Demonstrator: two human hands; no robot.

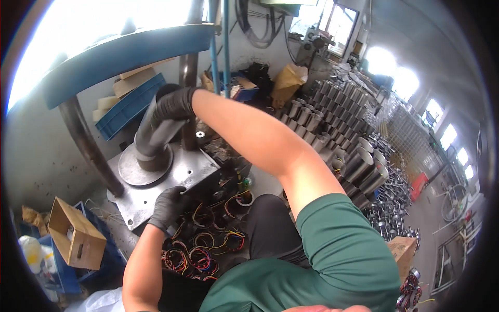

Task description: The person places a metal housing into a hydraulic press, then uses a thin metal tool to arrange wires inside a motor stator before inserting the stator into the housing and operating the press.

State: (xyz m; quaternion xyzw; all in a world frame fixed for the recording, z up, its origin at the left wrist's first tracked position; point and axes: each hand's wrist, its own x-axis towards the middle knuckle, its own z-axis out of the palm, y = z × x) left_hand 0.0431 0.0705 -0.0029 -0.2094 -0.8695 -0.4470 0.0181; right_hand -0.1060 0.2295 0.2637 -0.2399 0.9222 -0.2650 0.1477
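My right hand (175,106), in a black glove, is closed around the upper part of a grey metal tube (154,136). The tube stands tilted over a short round post on a disc (136,174) of the press, and it looks smeared by motion. My left hand (167,207), gloved too, is at the front edge of the steel press plate (196,170) with its fingers curled. What those fingers hold, if anything, is hidden. Below it lie several wound stators (200,257) with coloured wires.
Steel columns (86,140) and a blue crossbeam (135,49) frame the press. A cardboard box (86,242) sits on blue crates at the lower left. Many metal tubes (358,161) stand stacked on the right, beside heaped shafted rotors (390,200). A blue bin (122,114) leans behind.
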